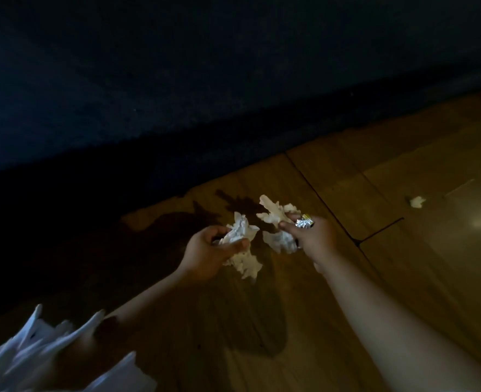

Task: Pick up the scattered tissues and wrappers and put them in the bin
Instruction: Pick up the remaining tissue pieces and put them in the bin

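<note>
White cloth [49,355] fills the bottom left corner of the view (maybe a sleeve or a bag, it is too blurry to tell).

Next comes the left hand [208,251]. Its fingers are curled shut around a crumpled tissue [240,244], and part of that tissue hangs down below the hand. The right hand [310,239] is just beside it. It is also closed, on a bigger bunch of tissues [276,224], with a shiny silver wrapper [304,222] tucked against its fingers. Both hands are up above the wooden floor [403,165], near the dark edge that runs along the floor's far side.

One small tissue scrap [417,201] lies alone on the floor, well apart from the hands, toward the right edge.

Tissues are very light and soft. They squash easily and can tear, so a gentle pinch in the middle of the clump should work best. The wrapper looks thin and crinkly, and it could slip out. No bin can be seen.
</note>
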Demonstrator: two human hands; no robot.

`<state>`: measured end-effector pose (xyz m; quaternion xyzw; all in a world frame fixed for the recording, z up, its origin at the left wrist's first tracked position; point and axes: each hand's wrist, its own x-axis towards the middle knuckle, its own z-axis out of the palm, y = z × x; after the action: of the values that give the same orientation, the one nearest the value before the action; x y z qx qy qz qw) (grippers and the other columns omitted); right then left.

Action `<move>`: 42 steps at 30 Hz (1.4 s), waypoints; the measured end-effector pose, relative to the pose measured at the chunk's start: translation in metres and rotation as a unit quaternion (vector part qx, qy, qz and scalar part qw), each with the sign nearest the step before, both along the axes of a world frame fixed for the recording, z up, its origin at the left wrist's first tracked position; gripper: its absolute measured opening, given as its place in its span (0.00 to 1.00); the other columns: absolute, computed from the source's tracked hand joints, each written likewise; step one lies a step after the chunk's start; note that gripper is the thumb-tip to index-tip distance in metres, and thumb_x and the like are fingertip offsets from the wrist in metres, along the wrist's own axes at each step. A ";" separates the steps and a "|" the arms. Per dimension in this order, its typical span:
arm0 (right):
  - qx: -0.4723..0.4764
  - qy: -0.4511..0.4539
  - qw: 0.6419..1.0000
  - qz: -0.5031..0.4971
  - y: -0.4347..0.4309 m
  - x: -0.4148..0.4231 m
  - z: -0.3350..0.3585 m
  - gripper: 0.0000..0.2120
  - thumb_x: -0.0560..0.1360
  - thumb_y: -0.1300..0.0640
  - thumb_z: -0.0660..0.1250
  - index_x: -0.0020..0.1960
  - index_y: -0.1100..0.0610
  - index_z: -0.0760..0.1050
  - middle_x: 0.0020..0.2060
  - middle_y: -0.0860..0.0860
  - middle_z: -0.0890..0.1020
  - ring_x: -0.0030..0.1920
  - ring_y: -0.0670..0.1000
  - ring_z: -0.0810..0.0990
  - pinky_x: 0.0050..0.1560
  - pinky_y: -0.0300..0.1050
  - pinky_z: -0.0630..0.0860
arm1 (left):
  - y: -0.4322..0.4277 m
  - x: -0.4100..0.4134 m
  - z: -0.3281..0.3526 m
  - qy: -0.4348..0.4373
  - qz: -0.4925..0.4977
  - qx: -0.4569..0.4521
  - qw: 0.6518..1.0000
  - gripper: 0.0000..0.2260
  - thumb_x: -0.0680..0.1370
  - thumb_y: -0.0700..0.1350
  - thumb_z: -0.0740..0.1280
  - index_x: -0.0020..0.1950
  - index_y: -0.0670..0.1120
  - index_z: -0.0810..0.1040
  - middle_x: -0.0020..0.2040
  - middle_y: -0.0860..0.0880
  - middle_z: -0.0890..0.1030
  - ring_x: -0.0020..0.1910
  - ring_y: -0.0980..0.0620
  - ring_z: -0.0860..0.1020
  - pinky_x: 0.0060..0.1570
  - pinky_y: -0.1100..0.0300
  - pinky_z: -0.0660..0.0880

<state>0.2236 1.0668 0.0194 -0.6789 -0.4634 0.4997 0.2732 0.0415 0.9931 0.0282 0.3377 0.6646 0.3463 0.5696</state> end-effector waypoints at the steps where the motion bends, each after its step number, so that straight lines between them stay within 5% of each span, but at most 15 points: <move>1: -0.010 0.006 1.000 -0.007 -0.005 -0.006 0.016 0.16 0.71 0.60 0.71 0.57 0.61 0.75 0.47 0.55 0.78 0.47 0.53 0.77 0.35 0.37 0.72 | -0.001 -0.004 0.014 0.010 0.007 0.002 1.000 0.15 0.72 0.45 0.71 0.56 0.49 0.72 0.43 0.53 0.77 0.36 0.58 0.79 0.26 0.70 0.74; 8: -0.047 0.075 0.995 -0.049 -0.051 -0.056 0.146 0.12 0.71 0.61 0.72 0.54 0.57 0.77 0.40 0.49 0.80 0.38 0.46 0.78 0.36 0.41 0.74 | -0.049 -0.028 0.148 -0.054 0.111 -0.005 0.992 0.11 0.72 0.41 0.70 0.53 0.44 0.75 0.44 0.51 0.80 0.32 0.59 0.80 0.26 0.73 0.73; 13: -0.066 0.077 0.995 0.023 -0.089 -0.099 0.258 0.11 0.70 0.59 0.73 0.51 0.53 0.77 0.39 0.46 0.79 0.39 0.44 0.77 0.34 0.41 0.73 | -0.098 -0.063 0.259 -0.072 0.168 -0.017 0.983 0.13 0.71 0.40 0.71 0.54 0.41 0.76 0.42 0.50 0.81 0.31 0.63 0.81 0.28 0.72 0.73; 18: -0.114 0.068 0.985 0.107 -0.135 -0.159 0.357 0.09 0.68 0.57 0.74 0.46 0.50 0.78 0.43 0.51 0.83 0.44 0.52 0.81 0.47 0.53 0.80 | -0.162 -0.117 0.367 -0.062 0.256 -0.025 0.964 0.12 0.71 0.40 0.71 0.53 0.41 0.76 0.42 0.49 0.81 0.31 0.62 0.81 0.29 0.72 0.74; 22: -0.142 0.087 0.971 0.172 -0.182 -0.217 0.420 0.12 0.69 0.62 0.73 0.52 0.55 0.79 0.44 0.53 0.83 0.45 0.53 0.82 0.48 0.54 0.80 | -0.226 -0.168 0.428 -0.028 0.334 -0.029 0.942 0.14 0.71 0.42 0.71 0.55 0.41 0.76 0.45 0.49 0.81 0.36 0.58 0.81 0.31 0.70 0.76; 30: -0.207 0.145 0.926 0.279 -0.306 -0.400 0.431 0.11 0.69 0.64 0.72 0.49 0.55 0.78 0.42 0.54 0.84 0.41 0.52 0.84 0.36 0.43 0.81 | -0.386 -0.304 0.435 -0.006 0.495 -0.065 0.866 0.10 0.71 0.42 0.72 0.51 0.45 0.78 0.47 0.46 0.83 0.41 0.52 0.82 0.35 0.66 0.77; 36: -0.284 0.168 0.883 0.333 -0.416 -0.539 0.407 0.13 0.69 0.64 0.72 0.54 0.60 0.78 0.47 0.59 0.84 0.47 0.57 0.84 0.47 0.49 0.81 | -0.501 -0.417 0.398 -0.033 0.631 -0.088 0.770 0.28 0.62 0.53 0.77 0.58 0.44 0.78 0.53 0.43 0.82 0.50 0.45 0.82 0.54 0.45 0.78; 42: -0.278 0.127 0.875 0.374 -0.497 -0.661 0.368 0.10 0.69 0.64 0.73 0.48 0.55 0.76 0.48 0.61 0.83 0.49 0.60 0.82 0.52 0.54 0.79 | -0.570 -0.514 0.360 -0.072 0.723 -0.064 0.684 0.24 0.73 0.45 0.71 0.66 0.40 0.71 0.55 0.41 0.80 0.42 0.47 0.79 0.36 0.57 0.76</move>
<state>-0.4375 0.5702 0.3871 -0.4334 -0.4857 0.7551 -0.0778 -0.4721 0.4229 0.3880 -0.3107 0.6801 0.6305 0.2084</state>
